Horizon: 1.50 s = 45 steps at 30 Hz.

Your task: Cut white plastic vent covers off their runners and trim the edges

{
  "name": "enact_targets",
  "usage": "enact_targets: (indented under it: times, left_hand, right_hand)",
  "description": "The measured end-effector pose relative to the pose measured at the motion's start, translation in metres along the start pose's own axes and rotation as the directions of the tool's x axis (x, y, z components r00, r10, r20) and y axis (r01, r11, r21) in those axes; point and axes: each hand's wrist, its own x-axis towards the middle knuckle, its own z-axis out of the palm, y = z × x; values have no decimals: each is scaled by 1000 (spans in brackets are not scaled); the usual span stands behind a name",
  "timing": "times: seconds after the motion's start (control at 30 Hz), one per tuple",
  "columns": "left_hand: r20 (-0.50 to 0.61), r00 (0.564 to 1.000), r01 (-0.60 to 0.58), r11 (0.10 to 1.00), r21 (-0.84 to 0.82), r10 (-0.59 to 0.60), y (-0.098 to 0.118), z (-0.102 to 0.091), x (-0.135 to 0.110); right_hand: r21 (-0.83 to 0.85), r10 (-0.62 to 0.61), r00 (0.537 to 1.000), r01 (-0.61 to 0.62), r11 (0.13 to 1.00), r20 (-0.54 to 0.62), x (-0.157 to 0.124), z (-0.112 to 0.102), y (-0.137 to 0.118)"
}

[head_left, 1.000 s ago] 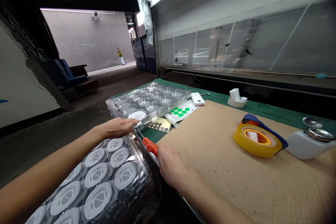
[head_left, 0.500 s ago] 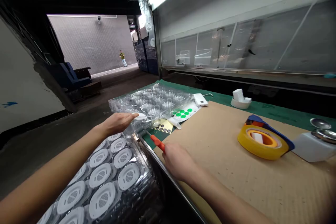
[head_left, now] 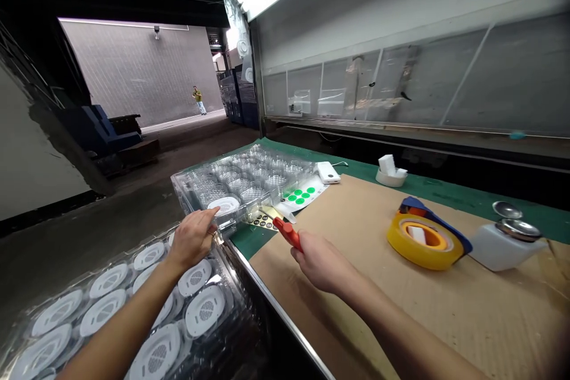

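Note:
My left hand (head_left: pixel 195 238) is at the near left corner of a clear plastic blister tray (head_left: pixel 214 172). Its fingertips reach the edge of a white oval cover (head_left: pixel 224 206) lying in the tray's near compartment; the fingers are loosely bent, partly hidden, and seem to grip nothing. My right hand (head_left: pixel 316 258), closed, holds an orange-handled tool (head_left: pixel 288 233) above the cardboard (head_left: pixel 347 231), pointing toward the tray; its kind is unclear. Below my left hand, another clear tray (head_left: pixel 222 276) bears several white oval covers with grilles (head_left: pixel 205 312).
Sticker sheets with black dots (head_left: pixel 262 222) and green dots (head_left: pixel 301 196) lie beside the tray, near a white device (head_left: pixel 328 173). Farther right are a yellow tape roll (head_left: pixel 421 240), a white dispenser bottle (head_left: pixel 503 247) and a round dish (head_left: pixel 392 177). A person (head_left: pixel 198 101) stands far back.
My left hand has drawn back and down from the top of the white cover to its near edge. My right hand has moved the tool slightly up and right, away from the tray.

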Motion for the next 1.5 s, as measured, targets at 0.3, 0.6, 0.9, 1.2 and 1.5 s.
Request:
enact_targets:
  times: [0.3, 0.6, 0.9, 1.2, 1.5]
  left_hand:
    - [-256, 957, 111, 987, -118, -138, 6, 17, 5]
    - [-386, 903, 133, 977, -168, -189, 0, 9, 21]
    - [-424, 878, 143, 966, -215, -224, -11, -10, 37]
    - [-428, 882, 117, 971, -209, -198, -18, -19, 41]
    - [-212, 972, 67, 983, -173, -103, -14, -4, 8]
  right_hand:
    - [-7, 5, 1000, -5, 1000, -17, 2, 6, -4]
    - [-99, 35, 996, -43, 994, -81, 7, 10, -10]
    - [-238, 81, 978, -126, 963, -192, 23, 14, -6]
    - [-238, 53, 976, -104, 966, -211, 40, 3, -19]
    - [-229, 63, 998, -68, 971, -29, 54, -13, -15]
